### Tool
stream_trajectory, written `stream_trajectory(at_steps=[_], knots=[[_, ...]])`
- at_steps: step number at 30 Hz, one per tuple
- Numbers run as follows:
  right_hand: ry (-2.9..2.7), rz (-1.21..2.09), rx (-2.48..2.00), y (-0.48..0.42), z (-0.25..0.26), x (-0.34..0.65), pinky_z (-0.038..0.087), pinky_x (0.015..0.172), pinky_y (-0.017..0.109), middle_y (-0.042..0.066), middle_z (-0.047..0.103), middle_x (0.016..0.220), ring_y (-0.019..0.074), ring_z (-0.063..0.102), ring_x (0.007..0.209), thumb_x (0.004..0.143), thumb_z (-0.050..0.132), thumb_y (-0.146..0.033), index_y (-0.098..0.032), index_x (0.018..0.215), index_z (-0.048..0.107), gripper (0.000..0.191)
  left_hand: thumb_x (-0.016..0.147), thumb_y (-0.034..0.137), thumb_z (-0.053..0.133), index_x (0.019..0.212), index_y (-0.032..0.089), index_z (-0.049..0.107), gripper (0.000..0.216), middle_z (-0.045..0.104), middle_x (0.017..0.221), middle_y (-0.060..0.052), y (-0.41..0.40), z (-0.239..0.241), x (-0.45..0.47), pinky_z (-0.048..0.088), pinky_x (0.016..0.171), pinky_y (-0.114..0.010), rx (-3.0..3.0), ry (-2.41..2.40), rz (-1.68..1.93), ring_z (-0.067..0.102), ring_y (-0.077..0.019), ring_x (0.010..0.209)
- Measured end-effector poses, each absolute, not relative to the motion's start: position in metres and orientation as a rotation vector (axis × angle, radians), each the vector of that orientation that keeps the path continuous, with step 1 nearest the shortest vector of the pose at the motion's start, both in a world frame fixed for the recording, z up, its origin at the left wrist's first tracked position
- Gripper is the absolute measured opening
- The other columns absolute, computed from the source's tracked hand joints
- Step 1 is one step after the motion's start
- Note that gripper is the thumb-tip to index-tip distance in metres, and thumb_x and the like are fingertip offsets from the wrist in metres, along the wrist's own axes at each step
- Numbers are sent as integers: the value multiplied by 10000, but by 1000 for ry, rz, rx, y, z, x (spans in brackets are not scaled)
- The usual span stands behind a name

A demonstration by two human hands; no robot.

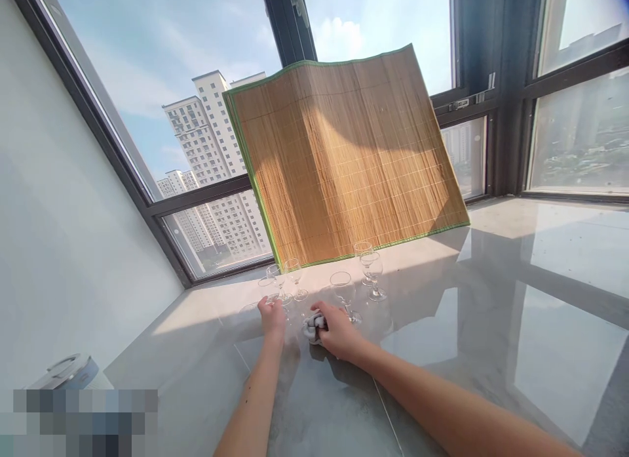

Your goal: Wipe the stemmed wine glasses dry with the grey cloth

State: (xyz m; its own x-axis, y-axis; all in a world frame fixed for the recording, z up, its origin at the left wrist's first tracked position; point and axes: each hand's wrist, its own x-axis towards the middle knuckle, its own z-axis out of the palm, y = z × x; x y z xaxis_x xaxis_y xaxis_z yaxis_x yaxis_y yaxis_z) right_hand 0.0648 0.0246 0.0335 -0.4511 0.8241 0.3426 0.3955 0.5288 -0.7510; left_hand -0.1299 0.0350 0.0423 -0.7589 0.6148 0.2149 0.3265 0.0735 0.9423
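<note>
Grasps a crumpled grey-and-white cloth (310, 329) in the right hand (338, 330), with thumb and fingers bent about its soft folds, low over the glossy, stone-like ledge (334, 411). Reaches with the left hand (273, 318) to the nearest glass (267, 286), with fingers curled in front of its clear, thin wall; cannot tell whether grasping or merely touching. Shows, just behind, two stemmed glasses (293, 273), see-through and upright, with rounded bowls. Has a round-bowled glass (343, 286) just beside the right hand, and a close pair (371, 268) beyond, also stemmed. Shows, farther back, a mat (354, 155) of fine tan slats, gently wavy, edged in green, leaning against the dark, smooth window frame (284, 31). Borders, at left, on a smooth white wall (83, 247).
</note>
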Motion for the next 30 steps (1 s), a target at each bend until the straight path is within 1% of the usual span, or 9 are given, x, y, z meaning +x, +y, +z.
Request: stream_trajectory(at_steps=[4,7,10,15,19,25,30], knots=[[-1877,713,-1165,35,35,69,304,975,425,40,652,875,229,584,951,653,494,-19,-222,1120,578,516,751,255,527,1042,233,497,294,569,776,22,36,47,-125,424,620,-265,924,2115,1629,554,-142,634],[-1777,699,-1238,41,38,77,363,866,368,43,659,864,222,590,865,653,495,-29,-215,1059,593,457,746,235,525,1016,233,510,270,574,739,31,35,51,-121,406,614,-259,929,2132,1591,549,-143,616],[-1681,704,-1285,46,41,84,380,744,318,29,653,804,211,591,772,661,511,-53,-226,1018,597,406,739,233,537,1009,237,517,271,574,713,39,33,54,-118,398,611,-258,951,2137,1562,548,-145,606],[-1557,695,-1317,53,40,91,360,622,276,31,654,779,215,609,739,642,527,-64,-228,1142,562,527,749,248,531,1030,236,530,282,575,723,39,29,54,-115,391,569,-256,1011,2103,1534,524,-137,564],[-1526,730,-1363,60,40,96,352,594,275,38,665,802,218,615,723,659,535,-90,-233,1178,540,539,754,248,530,1030,227,538,277,587,751,25,28,54,-114,384,571,-258,1032,2114,1515,533,-140,582],[-1541,735,-1402,71,38,103,337,574,269,29,654,777,202,596,689,684,543,-132,-224,1198,524,523,765,242,531,1027,225,540,262,606,785,19,27,56,-111,370,559,-244,1069,2106,1475,511,-124,569],[-1651,774,-1443,76,40,104,326,607,255,-6,624,740,181,571,713,696,532,-129,-232,1142,530,458,776,229,516,1024,214,543,250,590,745,27,27,56,-111,362,532,-236,1083,2102,1449,483,-112,532]])
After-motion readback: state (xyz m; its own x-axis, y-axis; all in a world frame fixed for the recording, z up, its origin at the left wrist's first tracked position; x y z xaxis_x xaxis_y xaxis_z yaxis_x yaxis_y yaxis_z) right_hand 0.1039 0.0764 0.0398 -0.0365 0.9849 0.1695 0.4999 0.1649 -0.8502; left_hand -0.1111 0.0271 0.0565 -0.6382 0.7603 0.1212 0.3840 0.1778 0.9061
